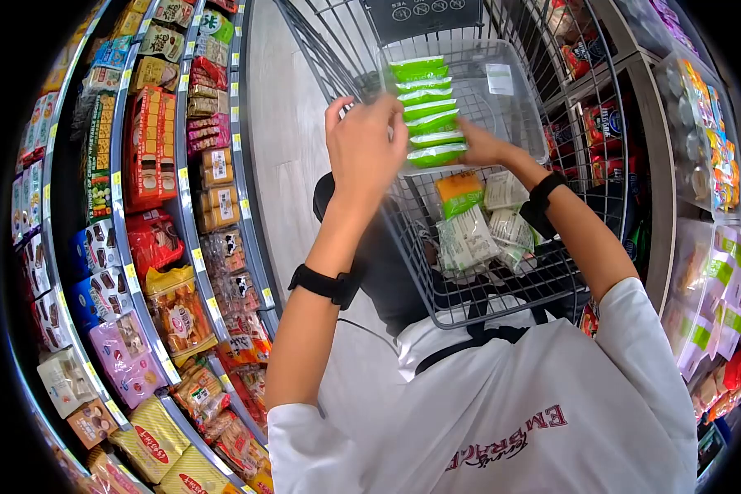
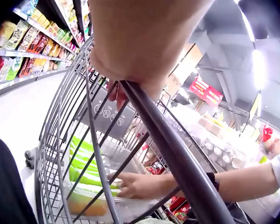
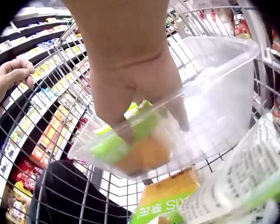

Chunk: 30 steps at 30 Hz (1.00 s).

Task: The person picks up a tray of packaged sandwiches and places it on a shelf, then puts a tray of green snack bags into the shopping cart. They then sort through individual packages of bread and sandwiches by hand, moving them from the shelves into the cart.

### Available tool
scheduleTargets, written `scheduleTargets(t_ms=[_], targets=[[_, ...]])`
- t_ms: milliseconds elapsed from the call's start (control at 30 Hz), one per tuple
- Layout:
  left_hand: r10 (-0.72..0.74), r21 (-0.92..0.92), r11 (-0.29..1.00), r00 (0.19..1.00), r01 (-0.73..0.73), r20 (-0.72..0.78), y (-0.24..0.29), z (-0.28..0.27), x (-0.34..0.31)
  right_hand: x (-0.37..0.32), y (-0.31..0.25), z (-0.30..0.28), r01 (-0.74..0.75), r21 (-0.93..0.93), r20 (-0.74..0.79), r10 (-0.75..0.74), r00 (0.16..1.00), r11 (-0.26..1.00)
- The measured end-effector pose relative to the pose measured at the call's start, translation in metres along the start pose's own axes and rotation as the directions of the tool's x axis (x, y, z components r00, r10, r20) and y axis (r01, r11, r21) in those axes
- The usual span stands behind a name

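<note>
a shopper's hands worked over a wire cart (image 1: 424, 272) in a snack aisle, as i watched from afar. the left hand (image 1: 362, 152) was clamped round the cart rim (image 2: 172, 149), fingers wrapped over the thick bar. the right hand (image 1: 482, 146) reached into a clear plastic tub (image 1: 510, 90) and, as far as the wrist view let me tell, pinched the nearest of the green packets (image 1: 426, 107) between thumb and fingers.

the tub sat high in the cart, tilted toward the shopper, above loose packets (image 1: 469, 239) lying on the cart's wire bottom. i could not tell whether it rested on the wire or hung from that hand.

i judged the tub light and thin-walled, likely to flex and slip if squeezed on one side. the safer hold looked to be its rim, or a palm under its base. the packets seemed soft and slick in their wrap, apt to slide as the tub tipped, and their contents perhaps crushable.

the tub was see-through with rounded corners and a white label (image 1: 499, 78) on its far wall. the packets lay in one overlapping row, bright green, with something orange-brown showing through the wall in the right wrist view. stocked shelves (image 1: 152, 148) lined the aisle on the left.
</note>
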<state>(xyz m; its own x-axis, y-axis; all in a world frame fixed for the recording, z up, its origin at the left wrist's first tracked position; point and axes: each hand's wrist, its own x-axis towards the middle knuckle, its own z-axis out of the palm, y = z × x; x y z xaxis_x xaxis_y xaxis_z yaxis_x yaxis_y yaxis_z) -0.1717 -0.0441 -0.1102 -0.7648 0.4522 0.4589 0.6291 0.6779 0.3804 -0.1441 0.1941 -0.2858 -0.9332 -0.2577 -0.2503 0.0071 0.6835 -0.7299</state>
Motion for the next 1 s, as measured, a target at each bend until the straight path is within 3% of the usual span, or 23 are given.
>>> scheduleTargets(t_ms=[33,67,100,133,167,233,267,367,433,467,533,567,633,733,867,967,1000], targets=[[0.027,-0.023,0.999,0.998,-0.028,-0.054,0.001,0.0,0.001,0.006,0.001,-0.001,-0.001,-0.001,0.008,0.001,1.0,1.0],[0.018,-0.024,1.0,0.998,-0.019,-0.052,0.001,0.001,0.001,0.012,0.003,-0.004,-0.259,0.087,0.022,0.258,0.966,0.962],[0.022,-0.03,0.999,0.998,-0.024,-0.066,0.0,0.002,0.001,0.014,-0.007,-0.007,-0.498,0.168,0.06,0.496,0.866,0.851],[0.032,-0.035,0.999,0.996,-0.035,-0.079,0.0,0.002,0.0,0.01,-0.016,-0.011,-0.531,0.282,0.108,0.524,0.845,0.799],[0.033,-0.034,0.999,0.997,-0.036,-0.076,0.001,0.002,0.0,0.012,-0.019,-0.011,-0.532,0.285,0.11,0.524,0.845,0.798],[0.022,-0.023,0.999,0.998,-0.023,-0.052,0.003,0.0,0.001,0.019,-0.026,-0.016,-0.308,0.298,0.196,0.258,0.946,0.904],[-0.016,0.028,1.0,1.0,0.015,0.015,0.001,-0.001,0.0,0.017,-0.039,-0.021,-0.306,0.301,0.197,0.255,0.947,0.903],[-0.014,0.043,0.999,1.0,0.013,0.019,0.002,-0.001,0.0,0.013,-0.064,-0.025,-0.265,0.296,0.196,0.213,0.957,0.918],[-0.014,0.045,0.999,1.0,0.013,0.022,0.003,-0.001,-0.001,0.019,-0.039,0.0,-0.203,0.387,-0.04,0.236,0.971,0.9],[-0.015,0.047,0.999,1.0,0.014,0.023,0.003,-0.002,-0.001,0.024,-0.019,0.014,-0.203,0.388,-0.041,0.237,0.971,0.899],[-0.006,0.054,0.999,1.0,0.005,0.019,0.002,-0.001,-0.001,0.036,0.014,0.037,-0.36,0.433,-0.264,0.498,0.826,0.826],[0.001,0.059,0.998,1.0,-0.002,0.013,0.002,0.0,-0.002,0.036,0.009,0.032,-0.358,0.435,-0.261,0.496,0.828,0.826],[0.0,0.056,0.998,1.0,-0.001,0.014,0.001,0.0,-0.002,0.03,-0.008,0.014,-0.578,0.4,0.13,0.58,0.804,0.711],[-0.001,0.055,0.998,1.0,0.0,0.014,0.003,0.0,-0.001,0.026,-0.015,0.015,-0.46,0.446,0.021,0.505,0.863,0.768],[-0.004,0.07,0.998,1.0,0.002,0.023,0.002,0.0,-0.001,0.027,-0.002,0.021,-0.431,0.557,-0.014,0.527,0.85,0.71],[0.04,0.028,0.999,0.998,-0.039,-0.04,0.003,0.002,-0.001,0.025,-0.01,0.011,-0.411,0.408,-0.007,0.452,0.892,0.815],[0.04,0.028,0.999,0.998,-0.039,-0.039,0.002,0.002,-0.001,0.024,-0.015,0.01,-0.43,0.246,-0.021,0.448,0.894,0.869]])
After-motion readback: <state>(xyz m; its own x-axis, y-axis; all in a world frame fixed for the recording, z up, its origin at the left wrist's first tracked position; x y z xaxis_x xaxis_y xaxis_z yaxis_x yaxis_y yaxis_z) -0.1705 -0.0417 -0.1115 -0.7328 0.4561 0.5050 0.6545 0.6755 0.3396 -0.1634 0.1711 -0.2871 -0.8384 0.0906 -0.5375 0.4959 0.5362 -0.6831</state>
